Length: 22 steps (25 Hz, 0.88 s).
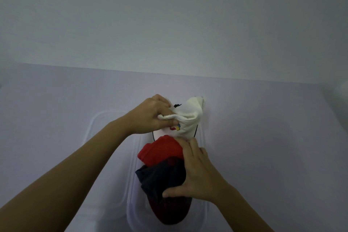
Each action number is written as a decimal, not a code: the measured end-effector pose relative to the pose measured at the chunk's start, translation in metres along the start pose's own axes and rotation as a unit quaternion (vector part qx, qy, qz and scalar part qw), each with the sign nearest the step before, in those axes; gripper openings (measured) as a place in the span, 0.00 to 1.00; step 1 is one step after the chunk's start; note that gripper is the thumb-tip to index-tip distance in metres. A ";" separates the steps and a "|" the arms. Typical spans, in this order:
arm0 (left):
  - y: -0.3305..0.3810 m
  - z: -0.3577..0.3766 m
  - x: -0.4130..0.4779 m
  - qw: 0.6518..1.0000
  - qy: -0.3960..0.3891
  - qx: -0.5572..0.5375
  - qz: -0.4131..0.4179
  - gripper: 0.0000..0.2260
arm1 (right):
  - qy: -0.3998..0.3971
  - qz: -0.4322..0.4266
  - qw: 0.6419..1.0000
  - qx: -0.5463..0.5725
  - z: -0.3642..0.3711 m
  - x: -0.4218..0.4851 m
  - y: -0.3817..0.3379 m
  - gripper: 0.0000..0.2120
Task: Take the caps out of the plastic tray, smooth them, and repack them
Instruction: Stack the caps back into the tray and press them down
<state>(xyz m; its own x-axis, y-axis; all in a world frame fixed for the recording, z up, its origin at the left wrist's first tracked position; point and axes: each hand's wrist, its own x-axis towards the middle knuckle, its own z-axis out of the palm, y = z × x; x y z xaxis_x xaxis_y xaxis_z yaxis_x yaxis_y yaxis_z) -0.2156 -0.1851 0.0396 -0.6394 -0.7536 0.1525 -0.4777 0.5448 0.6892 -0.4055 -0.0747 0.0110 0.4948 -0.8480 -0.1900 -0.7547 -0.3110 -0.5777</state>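
A: Caps were bunched together over the clear plastic tray (131, 211), three of them. White cap (189, 118) at the tray's far end, red cap (160, 149) just nearer than it, dark navy cap (162, 179) nearest, its brim hanging toward the tray's near rim.

B: Grip state?

A: Left hand (150, 117) was clenched on a fold of the white cap's fabric, lifted off the tray. Right hand (197, 171) was closed around the red and navy caps from the tray's right side, thumb pressed on the navy one.

B: Risks?

A: Main one, I'd judge: the white cap touched the red one, so pulling it away could have dragged the red cap out too if the right hand loosened. Also the tray looked light, so an upward tug might have lifted or skidded it on the table (56, 109). Pinching by one fold could have creased the white cap more, adding smoothing work.

B: Tray contents underneath?

A: Couldn't tell, hidden by the caps.
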 end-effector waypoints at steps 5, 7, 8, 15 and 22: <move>0.003 0.007 0.007 0.987 -0.101 -0.082 -0.090 0.10 | 0.010 0.001 1.000 0.007 0.000 -0.003 0.001 0.58; 0.004 0.002 0.008 0.979 -0.123 -0.118 -0.111 0.09 | 0.015 -0.002 1.000 0.003 0.003 -0.007 0.001 0.57; 0.004 0.000 0.008 0.976 -0.131 -0.128 -0.119 0.09 | 0.017 -0.005 1.000 0.003 0.003 -0.007 0.000 0.57; -0.023 0.020 0.012 0.952 -0.178 -0.117 -0.221 0.15 | 0.038 0.019 0.994 0.105 0.001 0.001 0.012 0.49; -0.041 0.025 0.011 0.929 -0.178 -0.152 -0.286 0.14 | 0.059 0.051 0.993 -0.086 -0.020 0.053 0.079 0.25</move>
<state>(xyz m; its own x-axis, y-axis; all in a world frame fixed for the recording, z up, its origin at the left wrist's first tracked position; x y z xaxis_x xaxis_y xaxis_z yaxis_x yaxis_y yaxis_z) -0.2179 -0.2067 -0.0051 -0.5177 -0.6894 -0.5066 -0.6428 -0.0773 0.7621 -0.4474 -0.1527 -0.0292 0.3658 -0.9200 -0.1406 -0.8657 -0.2808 -0.4144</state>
